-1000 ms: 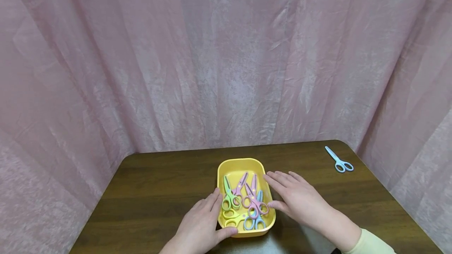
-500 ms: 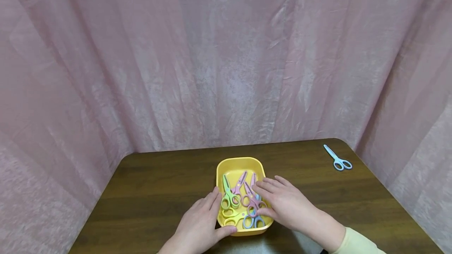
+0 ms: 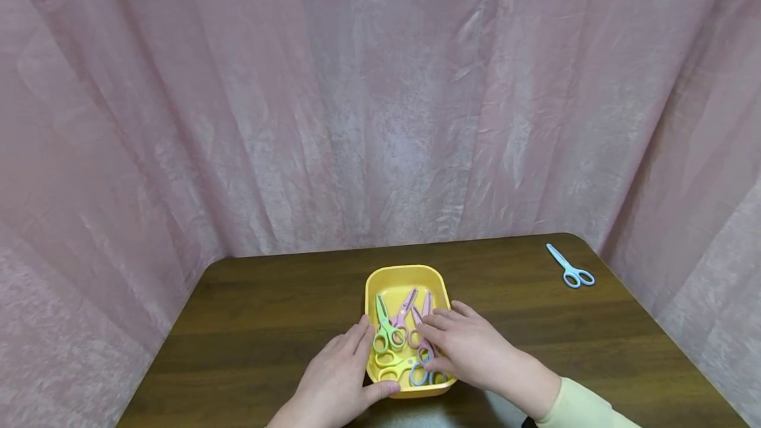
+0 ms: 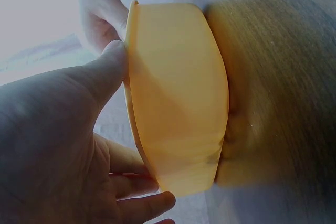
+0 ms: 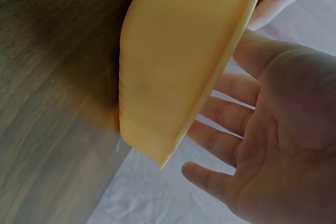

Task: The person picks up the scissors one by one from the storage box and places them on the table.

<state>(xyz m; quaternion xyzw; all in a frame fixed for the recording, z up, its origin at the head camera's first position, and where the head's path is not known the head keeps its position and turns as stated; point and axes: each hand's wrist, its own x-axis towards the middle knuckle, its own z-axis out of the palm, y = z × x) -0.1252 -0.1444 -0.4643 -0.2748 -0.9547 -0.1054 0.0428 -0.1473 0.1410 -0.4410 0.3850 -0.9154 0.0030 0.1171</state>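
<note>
A yellow plastic tray (image 3: 407, 271) stands near the table's front and holds several scissors. Inside lie green scissors (image 3: 388, 332), yellow scissors (image 3: 399, 368), pink scissors (image 3: 407, 306) and blue scissors (image 3: 419, 375). My left hand (image 3: 335, 375) rests against the tray's left side, its thumb on the near rim and its fingers along the wall. Over the right rim reaches my right hand (image 3: 472, 349), fingers extended above pink scissors and partly hiding them. The right wrist view shows those fingers (image 5: 226, 114) behind the tray wall; whether they touch any scissors is hidden.
Another pair of light blue scissors (image 3: 572, 271) lies at the far right of the dark wooden table (image 3: 267, 322). Pink curtains (image 3: 392, 117) hang behind the table and at both sides.
My right hand has moved left, from beside the tray's right rim to over the scissors inside. My left hand and the tray have stayed in place.
</note>
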